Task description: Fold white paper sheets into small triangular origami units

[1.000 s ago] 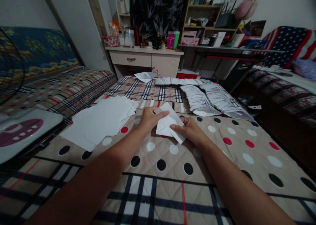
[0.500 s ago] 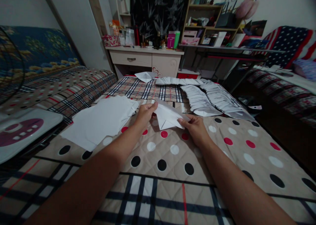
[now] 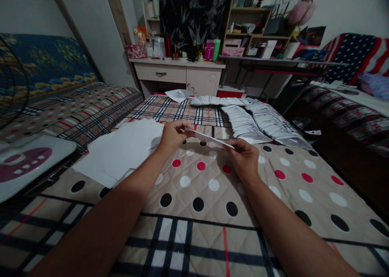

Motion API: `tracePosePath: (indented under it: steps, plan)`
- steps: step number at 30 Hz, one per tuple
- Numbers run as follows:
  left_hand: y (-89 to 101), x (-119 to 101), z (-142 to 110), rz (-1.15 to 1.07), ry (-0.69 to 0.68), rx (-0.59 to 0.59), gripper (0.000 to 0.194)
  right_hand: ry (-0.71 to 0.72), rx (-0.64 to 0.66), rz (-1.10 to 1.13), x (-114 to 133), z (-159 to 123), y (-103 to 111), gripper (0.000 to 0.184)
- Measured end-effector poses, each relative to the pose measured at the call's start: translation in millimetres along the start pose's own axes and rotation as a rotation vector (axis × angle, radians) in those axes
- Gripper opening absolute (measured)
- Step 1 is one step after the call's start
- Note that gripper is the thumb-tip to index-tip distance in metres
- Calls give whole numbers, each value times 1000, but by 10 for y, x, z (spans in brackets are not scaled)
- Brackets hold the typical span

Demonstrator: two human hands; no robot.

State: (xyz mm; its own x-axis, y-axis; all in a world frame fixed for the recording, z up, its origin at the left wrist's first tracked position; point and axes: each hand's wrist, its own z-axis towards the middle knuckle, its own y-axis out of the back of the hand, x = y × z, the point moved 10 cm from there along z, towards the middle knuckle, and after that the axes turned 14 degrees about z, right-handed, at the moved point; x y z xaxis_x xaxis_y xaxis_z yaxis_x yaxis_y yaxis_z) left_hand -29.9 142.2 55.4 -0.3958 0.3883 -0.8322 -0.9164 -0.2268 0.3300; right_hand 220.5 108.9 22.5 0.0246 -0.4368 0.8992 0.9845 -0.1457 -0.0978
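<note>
A folded white paper is held above the bedspread, seen nearly edge-on as a thin slanted strip. My left hand pinches its left end, and my right hand pinches its right end between thumb and fingers. Left of my left hand lies a spread stack of flat white sheets. Beyond my right hand are two long rows of folded white papers, the nearer row and the farther row. Another row of folded papers runs across the far side.
One white folded paper lies by itself at the far edge of the spotted and checked bedspread. At the left stands a white appliance with a purple panel. A cluttered dresser and a shelf desk stand behind the bed.
The folded paper has been tipped from showing its broad face with open flaps to nearly edge-on. Both hands have stayed on its ends; the left has shifted slightly left.
</note>
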Motion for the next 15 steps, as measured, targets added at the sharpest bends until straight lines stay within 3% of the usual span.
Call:
tracePosePath:
  steps: [2,6,11,15]
  plan:
    - [29,-174,-15,90,-141,-15,8,90,-29,-29,88,-7,45,10]
    - [7,-393,-106,251,-387,-14,15,244,3,-107,260,-18,32,17]
    - [-122,-254,-171,450,-458,58,21,395,187,-390,337,-30,-159,21]
    - [-333,-66,-227,524,-472,280,30,328,340,-648,143,-27,-281,25]
